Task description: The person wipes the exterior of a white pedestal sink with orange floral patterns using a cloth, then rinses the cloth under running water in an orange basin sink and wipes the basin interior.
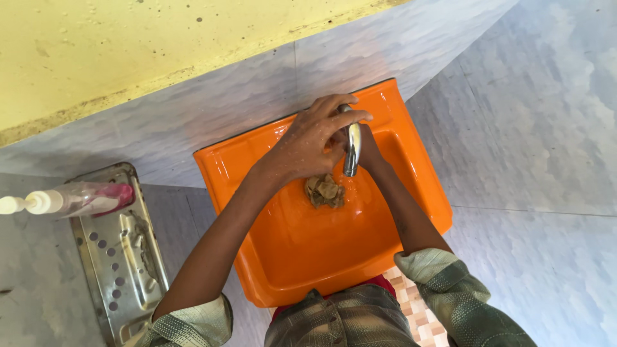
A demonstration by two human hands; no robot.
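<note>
1. Both your hands meet at the tap (351,149) by the orange sink's (289,244) back rim: left hand (308,144) curled over it, right hand (367,149) hidden, grip unclear.
2. Front basin lies open; leafy debris (325,191) sits under the spout.

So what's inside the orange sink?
In the orange sink lies a brownish clump below the metal tap. The left hand grips the tap; the right hand is mostly hidden behind it. The drain is covered.
</note>
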